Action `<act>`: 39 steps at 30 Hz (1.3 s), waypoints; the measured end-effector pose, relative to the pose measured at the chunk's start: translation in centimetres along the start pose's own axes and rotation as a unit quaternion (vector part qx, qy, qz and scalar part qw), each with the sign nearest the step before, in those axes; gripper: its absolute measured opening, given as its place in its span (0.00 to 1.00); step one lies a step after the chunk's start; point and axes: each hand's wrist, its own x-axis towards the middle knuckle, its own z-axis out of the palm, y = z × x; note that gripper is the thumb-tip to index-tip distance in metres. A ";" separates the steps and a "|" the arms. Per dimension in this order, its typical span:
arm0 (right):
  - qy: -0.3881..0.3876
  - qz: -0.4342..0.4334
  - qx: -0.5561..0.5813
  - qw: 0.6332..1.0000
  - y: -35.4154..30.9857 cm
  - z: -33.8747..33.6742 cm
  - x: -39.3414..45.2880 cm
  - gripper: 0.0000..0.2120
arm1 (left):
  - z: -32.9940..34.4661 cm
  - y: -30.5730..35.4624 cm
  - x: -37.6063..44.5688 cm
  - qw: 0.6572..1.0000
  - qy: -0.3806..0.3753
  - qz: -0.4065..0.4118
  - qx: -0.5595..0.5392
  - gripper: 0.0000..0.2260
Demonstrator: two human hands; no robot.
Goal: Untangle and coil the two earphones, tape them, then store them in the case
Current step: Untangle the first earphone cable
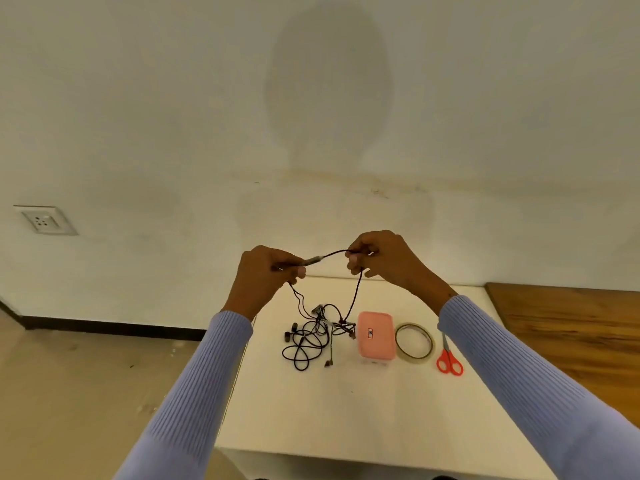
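Pink case (376, 336) seemingly closed; hands (268, 271) pinch earphone cable (334, 253).

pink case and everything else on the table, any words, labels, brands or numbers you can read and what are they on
pink case: a small orange-bordered label with a blue mark on its top, too small and blurred to read.
tape roll: no print visible.
scissors: no lettering visible.
earphone cable: no readable marking.
wall socket: no lettering visible.
Nothing in this view can be quoted.
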 end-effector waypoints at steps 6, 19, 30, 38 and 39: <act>-0.079 -0.005 0.003 0.997 -1.2 1.3 -0.7 0.16 | 1.2 2.9 -0.2 0.991 0.006 0.020 -0.132 0.07; -0.105 0.031 0.155 0.982 -3.3 2.0 -1.1 0.05 | 2.1 1.8 -1.2 0.996 -0.027 0.011 -0.078 0.25; -0.012 0.048 0.163 0.985 -2.4 -1.5 -2.0 0.06 | 4.0 -1.7 -2.2 0.997 -0.053 -0.041 -0.027 0.05; 0.050 0.082 0.139 0.986 1.5 -0.5 -4.1 0.06 | 3.2 -2.0 -2.5 0.999 -0.001 -0.042 -0.027 0.05; 0.058 0.085 0.146 0.984 1.8 -0.2 -4.3 0.06 | 3.0 -1.9 -2.6 0.998 0.001 -0.052 -0.047 0.05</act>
